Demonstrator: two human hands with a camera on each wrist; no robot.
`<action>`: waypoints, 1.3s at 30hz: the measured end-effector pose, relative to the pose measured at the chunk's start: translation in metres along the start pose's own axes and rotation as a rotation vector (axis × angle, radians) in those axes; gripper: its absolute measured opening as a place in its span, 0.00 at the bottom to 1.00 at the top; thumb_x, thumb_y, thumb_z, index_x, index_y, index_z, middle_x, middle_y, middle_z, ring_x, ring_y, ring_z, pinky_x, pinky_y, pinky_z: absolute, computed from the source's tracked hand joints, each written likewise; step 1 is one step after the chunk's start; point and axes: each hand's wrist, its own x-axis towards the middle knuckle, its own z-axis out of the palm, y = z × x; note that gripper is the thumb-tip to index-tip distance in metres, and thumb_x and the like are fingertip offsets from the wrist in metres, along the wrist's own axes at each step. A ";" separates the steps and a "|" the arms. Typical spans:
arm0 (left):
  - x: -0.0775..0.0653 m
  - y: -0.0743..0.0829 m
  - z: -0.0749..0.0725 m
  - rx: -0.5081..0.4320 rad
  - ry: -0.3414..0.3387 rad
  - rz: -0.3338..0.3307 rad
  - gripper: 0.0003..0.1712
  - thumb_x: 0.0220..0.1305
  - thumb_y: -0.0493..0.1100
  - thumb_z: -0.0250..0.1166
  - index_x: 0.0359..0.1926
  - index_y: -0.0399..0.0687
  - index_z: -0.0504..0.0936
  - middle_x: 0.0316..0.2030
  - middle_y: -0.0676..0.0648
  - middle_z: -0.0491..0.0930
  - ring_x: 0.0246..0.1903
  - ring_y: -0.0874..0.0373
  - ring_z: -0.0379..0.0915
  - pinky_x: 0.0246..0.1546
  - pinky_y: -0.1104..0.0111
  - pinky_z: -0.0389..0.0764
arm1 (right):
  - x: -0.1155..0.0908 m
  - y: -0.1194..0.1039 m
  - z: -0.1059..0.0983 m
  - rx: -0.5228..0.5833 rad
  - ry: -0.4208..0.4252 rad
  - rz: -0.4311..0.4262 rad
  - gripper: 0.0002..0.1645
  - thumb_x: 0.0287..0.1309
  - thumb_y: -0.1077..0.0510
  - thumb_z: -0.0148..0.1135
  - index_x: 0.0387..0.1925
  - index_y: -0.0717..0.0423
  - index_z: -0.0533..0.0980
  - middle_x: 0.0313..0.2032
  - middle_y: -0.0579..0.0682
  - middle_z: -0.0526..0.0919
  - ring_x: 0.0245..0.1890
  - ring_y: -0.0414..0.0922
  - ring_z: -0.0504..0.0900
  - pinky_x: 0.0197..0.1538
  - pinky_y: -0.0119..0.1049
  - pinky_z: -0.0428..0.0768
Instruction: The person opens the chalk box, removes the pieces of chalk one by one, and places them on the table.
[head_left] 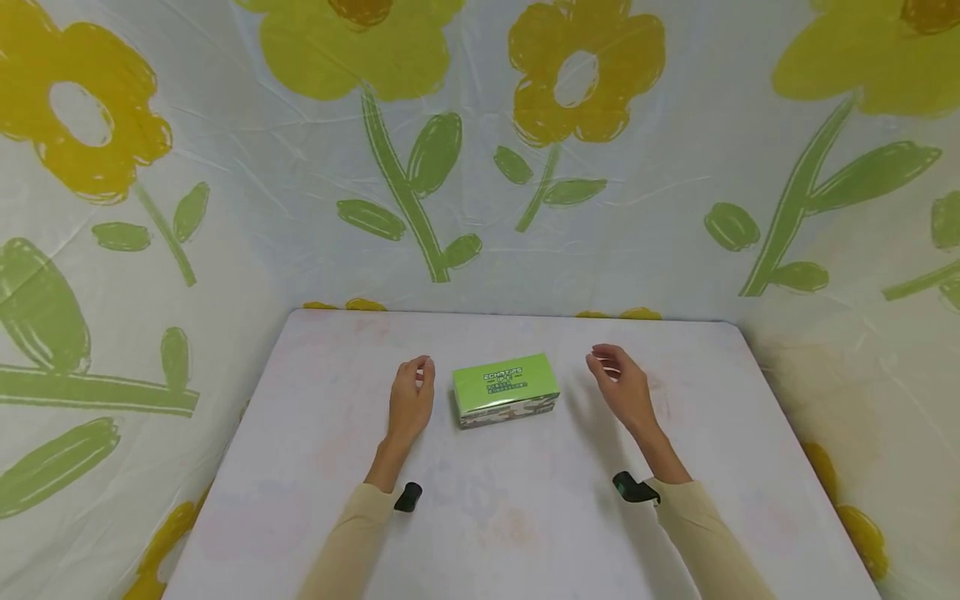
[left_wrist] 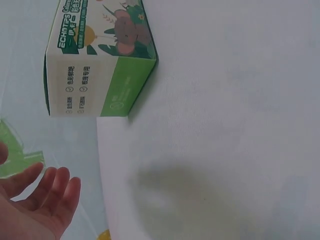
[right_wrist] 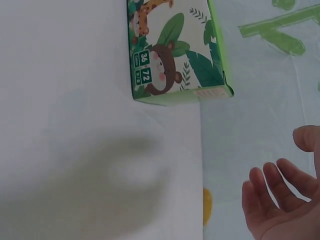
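A small cardboard box (head_left: 506, 389) with a green lid and printed sides rests on the table between the two hands. Cartoon animals and leaves show on the box side (right_wrist: 175, 50) in the right wrist view. To its left, the left hand (head_left: 412, 400) hovers with loosely bent fingers, apart from the box and holding nothing. On the other side, the right hand (head_left: 624, 390) is raised above the table, its fingers relaxed and bent, also apart from the box. Both palms face inward toward the box. Its underside and back are hidden.
The white table (head_left: 480, 517) has rounded far corners. A cloth curtain (head_left: 645, 250) with large yellow flowers and green stems encloses it at the back and both sides. A dark wrist device (head_left: 408, 497) sits at the left cuff, another dark wrist device (head_left: 634, 488) at the right.
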 end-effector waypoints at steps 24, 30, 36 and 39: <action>-0.024 0.007 0.030 -0.114 -0.076 -0.099 0.18 0.77 0.43 0.59 0.59 0.37 0.80 0.49 0.41 0.80 0.43 0.51 0.76 0.43 0.64 0.78 | -0.006 -0.012 0.048 0.073 -0.159 0.020 0.25 0.72 0.56 0.62 0.65 0.63 0.73 0.61 0.61 0.79 0.58 0.58 0.80 0.62 0.53 0.78; -0.026 0.002 0.031 -0.143 -0.125 -0.100 0.21 0.74 0.41 0.62 0.63 0.39 0.77 0.53 0.41 0.79 0.45 0.52 0.76 0.45 0.64 0.80 | -0.007 -0.010 0.051 0.074 -0.229 0.014 0.30 0.71 0.58 0.64 0.70 0.61 0.70 0.66 0.61 0.75 0.62 0.59 0.77 0.63 0.52 0.77; -0.024 -0.008 0.030 -0.180 -0.185 -0.057 0.23 0.75 0.41 0.62 0.67 0.39 0.75 0.58 0.40 0.77 0.47 0.52 0.76 0.47 0.63 0.81 | -0.011 -0.007 0.050 0.061 -0.260 0.012 0.33 0.69 0.60 0.66 0.72 0.59 0.68 0.68 0.62 0.72 0.62 0.62 0.76 0.61 0.53 0.79; -0.023 -0.011 0.028 -0.200 -0.227 -0.042 0.26 0.75 0.42 0.63 0.69 0.38 0.73 0.61 0.40 0.76 0.49 0.51 0.75 0.49 0.60 0.81 | -0.013 -0.007 0.050 0.048 -0.266 0.003 0.33 0.69 0.61 0.66 0.72 0.59 0.68 0.68 0.63 0.71 0.62 0.61 0.77 0.60 0.53 0.80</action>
